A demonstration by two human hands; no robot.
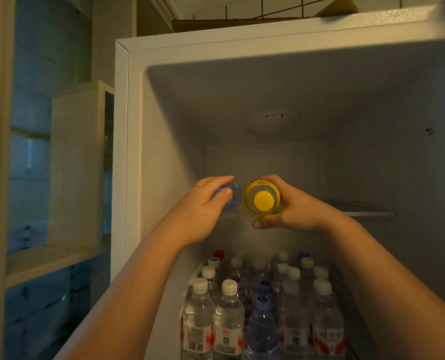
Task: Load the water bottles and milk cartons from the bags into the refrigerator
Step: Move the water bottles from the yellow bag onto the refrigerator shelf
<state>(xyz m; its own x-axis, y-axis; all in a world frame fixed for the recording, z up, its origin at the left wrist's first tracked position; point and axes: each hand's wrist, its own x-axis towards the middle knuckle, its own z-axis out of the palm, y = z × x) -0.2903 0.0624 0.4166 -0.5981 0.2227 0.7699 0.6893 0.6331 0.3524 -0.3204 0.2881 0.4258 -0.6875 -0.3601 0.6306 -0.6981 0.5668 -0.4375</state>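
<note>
**Q:** What are the hands holding?

**A:** The left hand (pixel 205 203) is curling round a clear blue-capped bottle (pixel 230 197). The right hand (pixel 294 206) is wrapping a yellow-capped bottle (pixel 262 200). The 2 bottles are lying side by side, caps toward the viewer, at the front edge of the upper shelf (pixel 367 211).

**Q:** How are they likely handling?

**A:** If full, they are probably fairly heavy, smooth and prone to rolling. Their thin walls are likely yielding under a squeeze, so the shoulder near the cap is looking like the surest hold.

**Q:** What is the refrigerator (pixel 122 152) containing?

**A:** Below the upper shelf, many capped standing bottles (pixel 263 307) are packing the space tightly. No milk cartons are showing.
</note>
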